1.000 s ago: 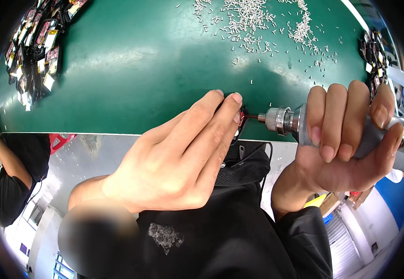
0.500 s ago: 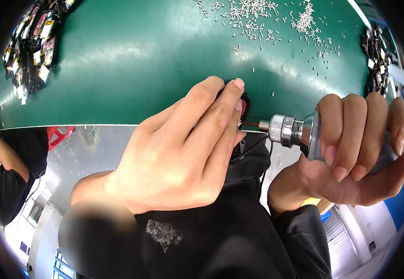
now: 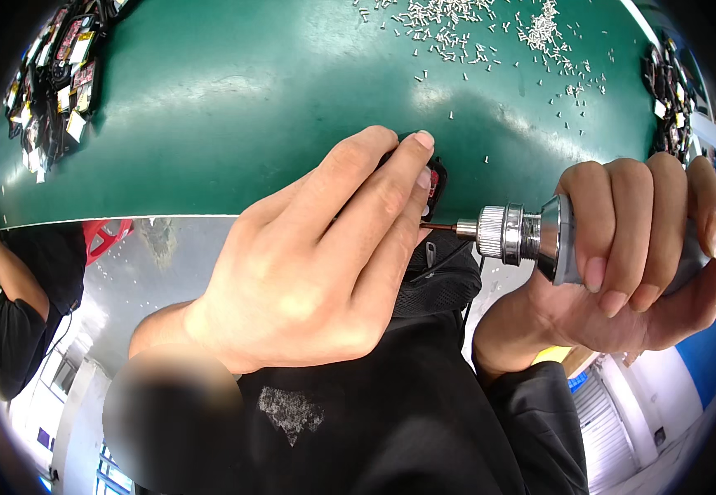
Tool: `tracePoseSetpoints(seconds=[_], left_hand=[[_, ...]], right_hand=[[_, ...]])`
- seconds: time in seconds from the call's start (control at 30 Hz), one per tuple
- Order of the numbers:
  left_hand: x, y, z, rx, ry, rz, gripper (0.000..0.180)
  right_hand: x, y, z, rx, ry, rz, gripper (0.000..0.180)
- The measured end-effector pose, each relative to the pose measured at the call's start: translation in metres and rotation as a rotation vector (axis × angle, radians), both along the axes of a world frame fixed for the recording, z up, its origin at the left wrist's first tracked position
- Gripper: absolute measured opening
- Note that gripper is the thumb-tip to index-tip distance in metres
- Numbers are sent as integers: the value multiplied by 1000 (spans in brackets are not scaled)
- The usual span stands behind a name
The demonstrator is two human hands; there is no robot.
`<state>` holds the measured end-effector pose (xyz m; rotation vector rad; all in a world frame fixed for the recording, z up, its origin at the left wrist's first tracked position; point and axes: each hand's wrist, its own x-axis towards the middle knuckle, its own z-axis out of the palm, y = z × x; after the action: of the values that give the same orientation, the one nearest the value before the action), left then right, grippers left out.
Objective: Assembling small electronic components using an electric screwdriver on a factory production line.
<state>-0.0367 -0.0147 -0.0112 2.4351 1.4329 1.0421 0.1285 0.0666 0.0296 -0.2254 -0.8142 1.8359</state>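
Observation:
My left hand (image 3: 308, 264) is closed around a small black and red part (image 3: 434, 183) at the near edge of the green table (image 3: 251, 99). Most of the part is hidden behind my fingers. My right hand (image 3: 638, 247) grips a grey electric screwdriver (image 3: 531, 235) with a silver chuck. It lies level and points left. Its thin bit reaches the side of the part just under my left fingertips.
Several small silver screws (image 3: 473, 25) lie scattered at the table's far right. Piles of small dark parts sit at the far left (image 3: 53, 74) and far right (image 3: 671, 91) edges. Another person in a black shirt (image 3: 3, 305) stands at the left.
My right hand has moved the screwdriver down and left, bringing the bit up to the part. My left hand has shifted slightly and kept its hold on the part.

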Motion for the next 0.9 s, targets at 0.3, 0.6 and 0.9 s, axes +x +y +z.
tracePoseSetpoints(seconds=[0.3,0.6,0.9], left_hand=[[0,1,-1,0,-20,-14,43],[-4,0,-1,20,53,-10,41],[-2,1,-3,42,57,3,39]], right_hand=[[2,3,-2,-12,-13,11,20],[11,12,2,30,-96,-24,17],[11,18,0,80,-235,-29,20]])
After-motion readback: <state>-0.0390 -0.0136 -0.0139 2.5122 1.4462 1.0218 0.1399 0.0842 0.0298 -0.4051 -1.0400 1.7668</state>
